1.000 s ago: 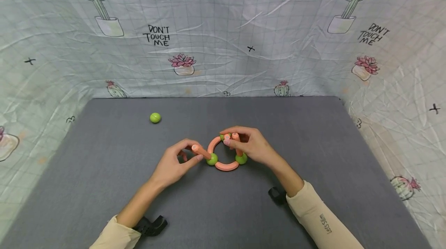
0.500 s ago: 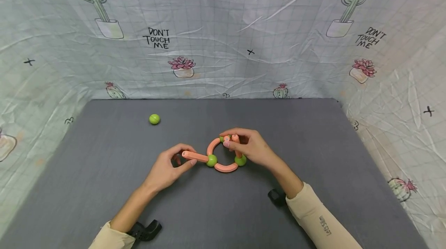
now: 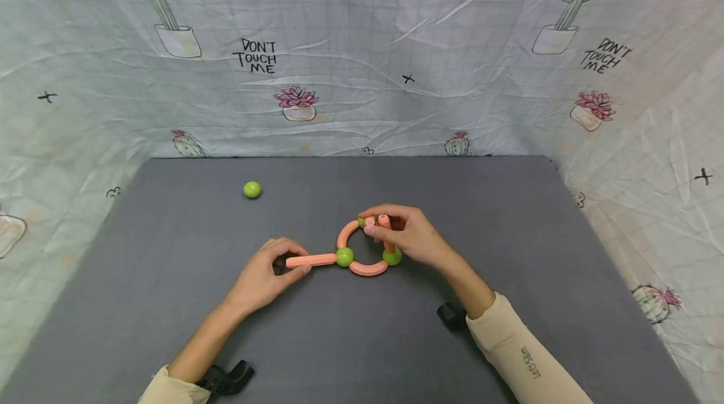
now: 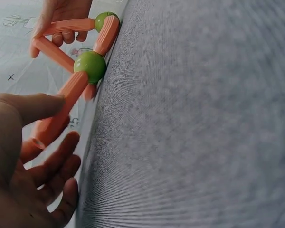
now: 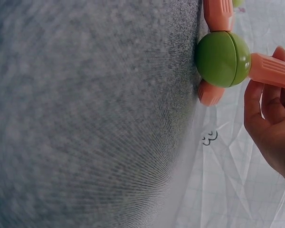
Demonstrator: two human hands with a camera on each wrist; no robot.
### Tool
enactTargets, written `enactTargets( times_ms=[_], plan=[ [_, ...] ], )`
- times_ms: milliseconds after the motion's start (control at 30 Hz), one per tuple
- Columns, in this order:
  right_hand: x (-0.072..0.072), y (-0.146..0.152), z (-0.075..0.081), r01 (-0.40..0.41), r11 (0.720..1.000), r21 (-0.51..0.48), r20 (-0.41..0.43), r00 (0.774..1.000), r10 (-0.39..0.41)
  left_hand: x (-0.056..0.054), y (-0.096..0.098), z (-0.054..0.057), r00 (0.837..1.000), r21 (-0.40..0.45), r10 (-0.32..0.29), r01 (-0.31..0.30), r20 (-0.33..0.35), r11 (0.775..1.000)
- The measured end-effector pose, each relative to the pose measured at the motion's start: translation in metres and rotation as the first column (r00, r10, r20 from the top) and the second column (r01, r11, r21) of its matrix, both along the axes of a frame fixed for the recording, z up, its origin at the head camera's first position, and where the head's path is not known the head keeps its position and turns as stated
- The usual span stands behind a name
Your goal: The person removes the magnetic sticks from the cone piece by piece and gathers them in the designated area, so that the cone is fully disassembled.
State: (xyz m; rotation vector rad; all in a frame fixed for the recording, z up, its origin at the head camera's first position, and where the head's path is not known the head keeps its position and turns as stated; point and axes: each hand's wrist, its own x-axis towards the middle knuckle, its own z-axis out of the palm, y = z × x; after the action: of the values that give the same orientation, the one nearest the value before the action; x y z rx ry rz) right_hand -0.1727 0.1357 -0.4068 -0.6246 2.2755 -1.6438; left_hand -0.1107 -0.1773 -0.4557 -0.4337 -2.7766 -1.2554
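Note:
In the head view a ring of curved orange pieces (image 3: 368,270) and green balls lies at mid-table. My left hand (image 3: 257,281) pinches a straight orange rod (image 3: 311,260) between thumb and fingers. That rod points left from the ring's left green ball (image 3: 345,257), nearly flat. My right hand (image 3: 415,237) holds the upper parts of two raised orange rods (image 3: 388,237) over the ring's back and right. One rises from the right green ball (image 3: 392,257). The back green ball (image 3: 361,223) is mostly covered by the right fingers. The left wrist view shows the thumb along the rod (image 4: 73,90).
A loose green ball (image 3: 252,190) sits toward the far left of the grey tabletop (image 3: 362,341). Printed cloth (image 3: 362,109) hangs round the back and sides. Black devices are on both wrists, the left one (image 3: 226,379) close to the table's surface.
The left hand has moved left and toward the person, swinging its rod from raised to nearly flat, pointing left. The right hand stays at its rods.

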Motion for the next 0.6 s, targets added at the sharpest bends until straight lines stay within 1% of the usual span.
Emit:
enactTargets(
  times_ms=[167,267,467,600],
  plan=[
    [0.0004,0.0004,-0.0021,0.0,1.0,0.005,-0.009,1.0,0.0,0.0022,0.0,-0.0024,0.999,-0.111,0.015,-0.018,-0.029,0.994],
    [0.0012,0.0006,-0.0033,0.001,1.0,0.006,-0.015,1.0,-0.001,0.0045,0.0009,-0.0038,0.999,-0.14,0.013,-0.019,-0.04,0.99],
    [0.0004,0.0014,-0.0054,-0.002,1.0,0.007,-0.02,1.0,0.002,0.0045,0.0012,-0.0041,0.998,-0.151,-0.006,-0.003,-0.055,0.988],
    [0.0004,0.0013,-0.0051,-0.008,1.0,0.0,-0.021,1.0,0.008,0.0027,-0.0004,-0.004,1.0,-0.112,0.003,-0.006,-0.027,0.994]
  ],
)
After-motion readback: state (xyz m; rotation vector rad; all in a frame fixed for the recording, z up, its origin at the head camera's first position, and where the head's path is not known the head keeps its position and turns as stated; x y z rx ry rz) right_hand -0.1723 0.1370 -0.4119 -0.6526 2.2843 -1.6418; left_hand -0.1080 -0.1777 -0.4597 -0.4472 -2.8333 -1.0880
